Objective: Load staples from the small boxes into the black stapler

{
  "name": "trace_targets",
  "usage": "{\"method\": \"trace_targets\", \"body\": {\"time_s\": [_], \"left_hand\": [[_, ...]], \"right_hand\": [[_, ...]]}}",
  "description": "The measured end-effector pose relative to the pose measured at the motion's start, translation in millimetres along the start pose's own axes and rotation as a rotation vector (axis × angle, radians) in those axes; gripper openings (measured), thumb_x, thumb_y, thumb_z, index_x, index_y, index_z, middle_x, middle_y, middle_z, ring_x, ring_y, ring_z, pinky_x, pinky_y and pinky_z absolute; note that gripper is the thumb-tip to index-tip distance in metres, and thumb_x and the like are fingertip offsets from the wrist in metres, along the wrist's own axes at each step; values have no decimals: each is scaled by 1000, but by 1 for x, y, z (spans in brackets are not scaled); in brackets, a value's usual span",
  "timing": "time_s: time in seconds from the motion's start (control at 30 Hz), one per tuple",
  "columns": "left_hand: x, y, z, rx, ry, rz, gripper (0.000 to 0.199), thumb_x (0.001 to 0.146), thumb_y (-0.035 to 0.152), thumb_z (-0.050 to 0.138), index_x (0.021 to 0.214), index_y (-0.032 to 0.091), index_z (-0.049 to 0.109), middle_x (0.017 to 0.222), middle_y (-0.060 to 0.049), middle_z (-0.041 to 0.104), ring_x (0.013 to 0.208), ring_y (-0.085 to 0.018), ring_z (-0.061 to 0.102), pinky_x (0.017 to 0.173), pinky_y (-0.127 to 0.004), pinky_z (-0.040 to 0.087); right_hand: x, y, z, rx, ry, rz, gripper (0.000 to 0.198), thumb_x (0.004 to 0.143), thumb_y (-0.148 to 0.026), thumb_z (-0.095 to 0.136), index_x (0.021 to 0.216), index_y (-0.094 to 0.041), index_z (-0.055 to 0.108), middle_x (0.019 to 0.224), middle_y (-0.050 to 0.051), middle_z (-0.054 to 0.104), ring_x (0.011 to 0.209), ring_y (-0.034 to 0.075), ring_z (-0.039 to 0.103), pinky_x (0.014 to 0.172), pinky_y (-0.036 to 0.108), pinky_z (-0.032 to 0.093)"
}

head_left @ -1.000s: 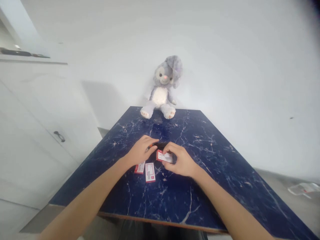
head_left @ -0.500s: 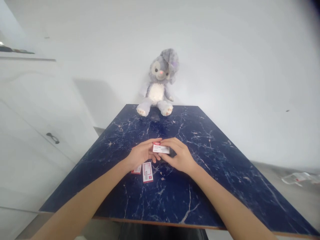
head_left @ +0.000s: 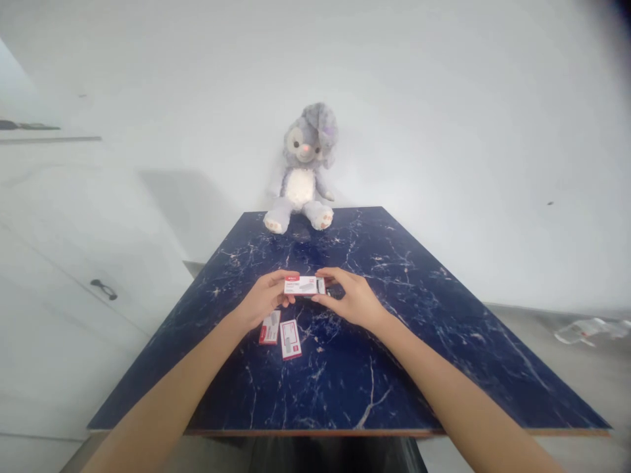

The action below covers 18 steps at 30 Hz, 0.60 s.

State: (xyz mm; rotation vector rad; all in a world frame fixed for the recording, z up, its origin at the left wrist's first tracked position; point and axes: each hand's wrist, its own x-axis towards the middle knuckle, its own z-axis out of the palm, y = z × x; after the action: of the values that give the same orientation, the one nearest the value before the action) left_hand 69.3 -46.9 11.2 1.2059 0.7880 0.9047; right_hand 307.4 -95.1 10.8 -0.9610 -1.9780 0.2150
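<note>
Between both hands, above the table, is a small red-and-white cardboard box point(head_left: 298, 285), printed side towards me. My left hand point(head_left: 263, 299) is closed on its left end, thumb and fingers at the edges. At the other end, my right hand point(head_left: 352, 299) pinches the box between thumb and fingers. Something dark shows at that right end, partly hidden by the fingers; I cannot make out what it is. Just below my left hand, a second red-and-white box point(head_left: 269, 328) lies on the table, with a third white box with red edging point(head_left: 290, 339) beside it.
The blue marble-patterned table point(head_left: 340, 387) narrows towards the wall. A grey plush toy point(head_left: 300, 174) sits at its far edge, leaning on the wall. White cabinet doors point(head_left: 64, 315) with a dark handle are on the left. Clear plastic point(head_left: 586, 330) lies low at the right.
The held box has shifted left and more of its front shows, with a dark part now visible at its right end. My left hand has moved left, uncovering the box below it.
</note>
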Motion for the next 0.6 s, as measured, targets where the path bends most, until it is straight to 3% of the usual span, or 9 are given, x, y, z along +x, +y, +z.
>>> {"method": "trace_targets", "body": {"time_s": [0.2, 0.37, 0.6], "left_hand": [[2, 0, -4, -61, 118, 105, 21, 76, 25, 74, 94, 15, 71, 76, -3, 69, 58, -9, 57, 53, -20, 43], [-1, -1, 1, -52, 35, 100, 30, 81, 39, 69, 101, 16, 68, 87, -5, 70, 65, -14, 64, 55, -25, 49], [0, -4, 0, 106, 82, 136, 29, 78, 36, 73, 98, 16, 66, 81, -3, 69, 60, -12, 62, 58, -25, 50]], "right_hand": [[2, 2, -1, -58, 79, -87, 29, 87, -33, 69, 114, -24, 64, 111, 7, 70, 100, 21, 68, 92, 38, 56], [3, 1, -2, -82, 44, -142, 20, 91, -29, 63, 110, -24, 66, 116, 8, 68, 106, 21, 65, 96, 40, 54], [1, -6, -1, -139, 29, -85, 23, 90, -24, 59, 112, -22, 64, 105, 7, 69, 97, 22, 64, 89, 38, 53]]}}
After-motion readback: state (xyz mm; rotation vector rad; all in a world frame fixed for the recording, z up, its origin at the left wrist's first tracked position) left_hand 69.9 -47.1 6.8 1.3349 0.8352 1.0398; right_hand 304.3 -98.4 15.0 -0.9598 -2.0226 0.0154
